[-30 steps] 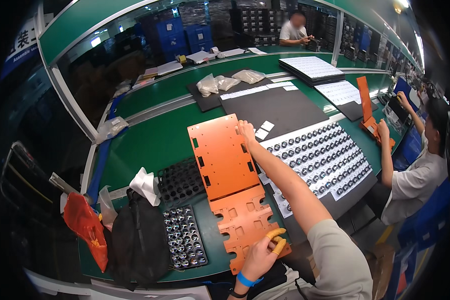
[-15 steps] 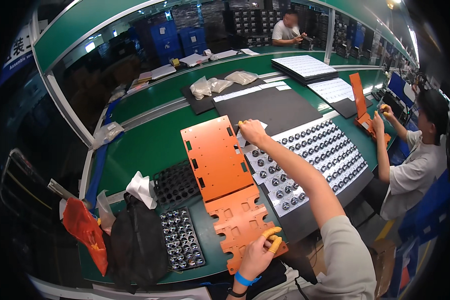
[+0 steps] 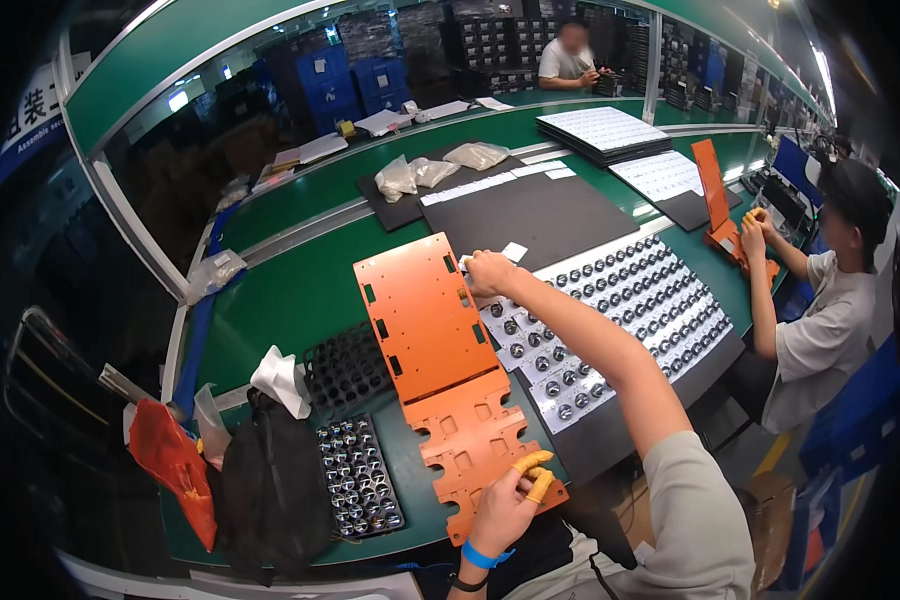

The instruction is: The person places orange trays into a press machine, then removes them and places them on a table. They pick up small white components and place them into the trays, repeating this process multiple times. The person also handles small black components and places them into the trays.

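An orange two-part fixture stands in front of me: a flat slotted lid (image 3: 425, 320) is hinged to a notched base (image 3: 460, 432). My right hand (image 3: 493, 274) is curled round the lid's right edge, with a fingertip showing at a slot there. Over the base's near right corner is my left hand (image 3: 508, 505), with yellow covers on thumb and forefinger, bent together in a pinch. Whatever lies between those tips is too small to make out. Close beside the right hand are a small white piece (image 3: 515, 252) and a white panel (image 3: 558, 420) bearing rows of round dark parts.
Left of the base sit a tray of shiny round parts (image 3: 396, 490), an empty black tray (image 3: 345, 372) and a black bag (image 3: 275, 490). Dark foam sheets (image 3: 530, 215) and clear bags (image 3: 397, 178) lie farther back. A co-worker (image 3: 830, 310) handles another orange fixture at right.
My right hand has come nearer and leftward, onto the lid's edge. My left hand stays by the base corner. The whole view has shifted slightly.
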The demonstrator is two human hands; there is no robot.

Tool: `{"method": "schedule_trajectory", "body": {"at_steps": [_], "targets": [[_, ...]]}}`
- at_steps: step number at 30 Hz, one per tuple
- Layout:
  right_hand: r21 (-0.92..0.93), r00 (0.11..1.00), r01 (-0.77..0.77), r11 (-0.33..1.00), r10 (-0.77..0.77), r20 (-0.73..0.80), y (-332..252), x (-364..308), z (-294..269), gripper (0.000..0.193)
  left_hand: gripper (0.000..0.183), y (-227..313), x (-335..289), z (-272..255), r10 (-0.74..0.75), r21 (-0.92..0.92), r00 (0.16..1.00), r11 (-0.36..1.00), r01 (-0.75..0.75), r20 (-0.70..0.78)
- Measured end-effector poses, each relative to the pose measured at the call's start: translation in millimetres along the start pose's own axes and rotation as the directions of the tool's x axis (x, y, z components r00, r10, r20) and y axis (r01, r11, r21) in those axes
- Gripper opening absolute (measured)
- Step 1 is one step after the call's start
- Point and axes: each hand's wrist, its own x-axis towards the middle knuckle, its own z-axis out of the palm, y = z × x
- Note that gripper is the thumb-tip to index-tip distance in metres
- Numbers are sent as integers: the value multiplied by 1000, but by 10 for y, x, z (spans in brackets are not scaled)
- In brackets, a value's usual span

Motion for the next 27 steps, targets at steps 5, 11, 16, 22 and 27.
{"method": "schedule_trajectory", "body": {"at_steps": [5,11,16,22,27], "targets": [[36,1000,-20,999,21,-21,96,41,70,63,33,-35,4,39,-10,-54,1000,999,9,-23],[57,998,-29,998,33,-57,-74,41,47,50,34,-40,-4,30,-44,-68,999,997,43,-21],[-94,995,-45,995,36,-98,-241,87,102,28,33,-102,4,49,-16,-98,999,995,12,-31],[-109,977,-120,987,98,-189,-267,207,205,20,33,-44,-3,33,-49,-76,999,996,48,-18],[-312,978,-105,944,41,-205,-395,277,329,24,33,-84,-18,25,-64,-96,997,994,60,-39]]}}
